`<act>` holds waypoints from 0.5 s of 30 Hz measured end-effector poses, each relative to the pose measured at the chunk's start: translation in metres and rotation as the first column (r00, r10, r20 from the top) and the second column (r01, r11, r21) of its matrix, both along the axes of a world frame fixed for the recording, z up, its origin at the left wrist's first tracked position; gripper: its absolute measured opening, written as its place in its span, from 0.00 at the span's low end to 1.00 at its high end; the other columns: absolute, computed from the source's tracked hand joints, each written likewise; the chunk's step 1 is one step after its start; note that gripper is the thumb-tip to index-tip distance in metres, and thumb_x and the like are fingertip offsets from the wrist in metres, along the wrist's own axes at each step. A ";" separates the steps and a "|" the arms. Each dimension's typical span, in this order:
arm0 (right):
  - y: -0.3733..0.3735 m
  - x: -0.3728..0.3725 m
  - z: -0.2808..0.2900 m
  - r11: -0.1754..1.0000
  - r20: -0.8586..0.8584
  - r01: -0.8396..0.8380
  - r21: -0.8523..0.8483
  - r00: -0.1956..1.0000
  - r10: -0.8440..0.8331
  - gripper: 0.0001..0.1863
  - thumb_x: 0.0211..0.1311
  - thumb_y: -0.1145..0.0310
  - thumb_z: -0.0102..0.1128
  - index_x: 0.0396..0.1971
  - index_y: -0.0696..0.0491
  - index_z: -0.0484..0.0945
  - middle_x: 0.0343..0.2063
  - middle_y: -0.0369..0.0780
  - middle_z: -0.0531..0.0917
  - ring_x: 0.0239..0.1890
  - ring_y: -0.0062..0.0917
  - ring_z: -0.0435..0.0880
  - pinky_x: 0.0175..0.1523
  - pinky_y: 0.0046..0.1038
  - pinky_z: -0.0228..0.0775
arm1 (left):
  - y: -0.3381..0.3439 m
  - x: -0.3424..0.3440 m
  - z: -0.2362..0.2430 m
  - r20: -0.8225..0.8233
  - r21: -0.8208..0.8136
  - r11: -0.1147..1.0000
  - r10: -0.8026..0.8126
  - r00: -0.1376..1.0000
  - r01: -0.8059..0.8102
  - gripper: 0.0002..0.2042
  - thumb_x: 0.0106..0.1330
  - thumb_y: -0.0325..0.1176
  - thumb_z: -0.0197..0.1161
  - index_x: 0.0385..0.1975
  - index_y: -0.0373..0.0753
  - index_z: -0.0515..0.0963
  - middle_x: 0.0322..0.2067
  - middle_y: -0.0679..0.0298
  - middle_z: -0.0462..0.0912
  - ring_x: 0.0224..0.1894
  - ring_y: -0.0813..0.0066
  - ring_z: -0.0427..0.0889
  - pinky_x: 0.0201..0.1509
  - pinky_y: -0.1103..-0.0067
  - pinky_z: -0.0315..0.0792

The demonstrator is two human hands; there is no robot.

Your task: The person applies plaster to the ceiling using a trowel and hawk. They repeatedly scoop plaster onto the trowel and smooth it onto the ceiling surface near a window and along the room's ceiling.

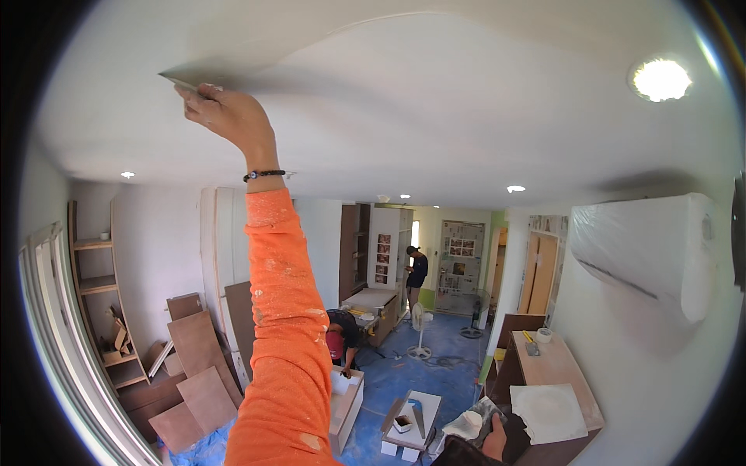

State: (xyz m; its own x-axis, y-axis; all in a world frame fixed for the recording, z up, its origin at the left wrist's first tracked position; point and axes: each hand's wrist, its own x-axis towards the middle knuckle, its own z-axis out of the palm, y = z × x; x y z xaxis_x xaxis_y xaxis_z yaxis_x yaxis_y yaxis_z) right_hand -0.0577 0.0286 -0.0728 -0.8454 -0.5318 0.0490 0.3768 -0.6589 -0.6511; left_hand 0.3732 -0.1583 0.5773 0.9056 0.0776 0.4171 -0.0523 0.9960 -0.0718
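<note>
My left hand [225,116], at the end of a raised orange sleeve, is closed around a putty knife [177,80]. Its thin blade lies against the white ceiling [466,85], where a curved ridge and a smoother patch of filler show. Low at the right is my right hand [494,441], only partly in view, with its thumb up. It grips a grey putty board [483,409] that carries a lump of white putty [464,426]. The lower edge of the picture cuts off the rest of that hand.
A wrapped air conditioner [645,248] hangs on the right wall, above a cabinet [571,365] bearing a white sheet [549,413]. Below, a person in a red cap [335,343] bends over a box; another stands farther back. A fan [420,330] and loose boards [203,349] stand around.
</note>
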 end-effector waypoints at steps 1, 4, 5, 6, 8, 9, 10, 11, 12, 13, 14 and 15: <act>0.000 0.006 0.004 0.999 0.012 -0.011 -0.032 1.000 0.012 0.21 0.77 0.55 0.53 0.50 0.60 0.79 0.44 0.42 0.85 0.45 0.35 0.86 0.53 0.37 0.80 | 0.014 -0.008 0.001 0.012 0.000 1.000 -0.009 1.000 0.009 0.26 0.79 0.28 0.41 0.75 0.29 0.51 0.59 0.47 0.63 0.55 0.58 0.71 0.60 0.66 0.70; 0.014 0.026 0.021 0.990 0.063 -0.078 -0.116 0.994 0.085 0.21 0.78 0.54 0.51 0.52 0.59 0.77 0.45 0.44 0.85 0.47 0.38 0.87 0.54 0.40 0.80 | 0.051 -0.043 -0.002 0.047 -0.016 0.998 0.061 0.997 -0.061 0.27 0.79 0.31 0.40 0.76 0.32 0.52 0.59 0.49 0.60 0.54 0.62 0.70 0.59 0.66 0.70; 0.019 0.030 0.029 0.984 0.079 -0.107 -0.145 0.990 0.119 0.22 0.78 0.54 0.49 0.53 0.58 0.76 0.46 0.44 0.85 0.48 0.39 0.87 0.55 0.42 0.80 | 0.068 -0.058 0.000 0.023 -0.035 0.997 0.076 0.997 -0.075 0.27 0.78 0.28 0.44 0.75 0.29 0.52 0.56 0.45 0.63 0.55 0.54 0.68 0.59 0.64 0.68; 0.026 0.030 0.035 0.977 0.089 -0.123 -0.172 0.986 0.139 0.22 0.79 0.53 0.48 0.55 0.58 0.75 0.47 0.45 0.85 0.48 0.41 0.86 0.55 0.44 0.80 | 0.085 -0.080 0.001 -0.005 -0.050 0.996 0.077 0.997 -0.077 0.28 0.76 0.26 0.48 0.74 0.26 0.52 0.54 0.42 0.66 0.55 0.47 0.67 0.59 0.61 0.67; 0.042 0.035 0.045 0.964 0.082 -0.156 -0.214 0.981 0.176 0.23 0.79 0.51 0.46 0.57 0.56 0.74 0.48 0.46 0.84 0.50 0.43 0.86 0.57 0.47 0.79 | 0.124 -0.128 -0.001 -0.013 -0.044 0.989 0.138 0.990 -0.139 0.30 0.75 0.25 0.50 0.75 0.27 0.51 0.55 0.39 0.65 0.56 0.43 0.67 0.59 0.58 0.66; 0.051 0.036 0.050 0.960 0.063 -0.164 -0.229 0.981 0.183 0.24 0.79 0.51 0.45 0.58 0.55 0.73 0.49 0.46 0.84 0.50 0.43 0.86 0.57 0.49 0.79 | 0.145 -0.155 -0.002 -0.022 -0.062 0.986 0.152 0.988 -0.153 0.32 0.73 0.24 0.51 0.75 0.27 0.50 0.57 0.37 0.64 0.56 0.41 0.67 0.60 0.58 0.66; 0.056 0.039 0.051 0.951 0.044 -0.194 -0.241 0.977 0.211 0.24 0.79 0.50 0.44 0.58 0.54 0.73 0.50 0.46 0.84 0.51 0.44 0.85 0.58 0.52 0.78 | 0.167 -0.178 -0.003 -0.031 -0.077 0.979 0.188 0.982 -0.190 0.34 0.71 0.22 0.53 0.76 0.27 0.49 0.60 0.35 0.62 0.57 0.39 0.67 0.62 0.58 0.66; 0.059 0.038 0.050 0.951 0.053 -0.188 -0.243 0.977 0.207 0.24 0.79 0.49 0.44 0.59 0.53 0.73 0.51 0.45 0.83 0.52 0.44 0.85 0.58 0.53 0.77 | 0.189 -0.201 -0.004 -0.035 -0.119 0.973 0.196 0.980 -0.199 0.34 0.70 0.22 0.54 0.76 0.28 0.50 0.61 0.35 0.62 0.59 0.40 0.66 0.62 0.59 0.65; 0.063 0.036 0.050 0.953 0.060 -0.179 -0.243 0.978 0.199 0.25 0.79 0.48 0.44 0.59 0.52 0.73 0.51 0.45 0.83 0.53 0.44 0.84 0.59 0.54 0.77 | 0.210 -0.226 -0.005 -0.041 -0.160 0.966 0.200 0.979 -0.204 0.35 0.69 0.21 0.55 0.76 0.28 0.50 0.62 0.35 0.62 0.61 0.41 0.66 0.63 0.60 0.63; 0.065 0.035 0.049 0.955 0.069 -0.175 -0.241 0.978 0.197 0.25 0.78 0.47 0.44 0.59 0.52 0.73 0.52 0.44 0.83 0.53 0.44 0.84 0.59 0.55 0.76 | 0.225 -0.266 0.001 -0.121 -0.097 0.946 0.298 0.947 -0.311 0.31 0.73 0.24 0.51 0.75 0.30 0.54 0.62 0.40 0.67 0.62 0.48 0.67 0.63 0.60 0.66; 0.069 0.037 0.053 0.957 0.092 -0.189 -0.221 0.973 0.213 0.25 0.78 0.47 0.45 0.59 0.51 0.73 0.52 0.44 0.83 0.54 0.44 0.84 0.60 0.56 0.75 | 0.233 -0.285 0.002 -0.091 -0.123 0.932 0.333 0.939 -0.342 0.30 0.72 0.24 0.50 0.75 0.30 0.56 0.64 0.41 0.67 0.63 0.49 0.68 0.65 0.59 0.66; 0.077 0.042 0.062 0.959 0.113 -0.207 -0.194 0.966 0.231 0.25 0.78 0.47 0.45 0.59 0.51 0.73 0.52 0.44 0.83 0.55 0.44 0.83 0.60 0.56 0.75 | 0.243 -0.294 -0.002 -0.060 -0.146 0.916 0.368 0.928 -0.373 0.30 0.71 0.23 0.49 0.74 0.30 0.59 0.65 0.42 0.68 0.65 0.49 0.68 0.66 0.59 0.66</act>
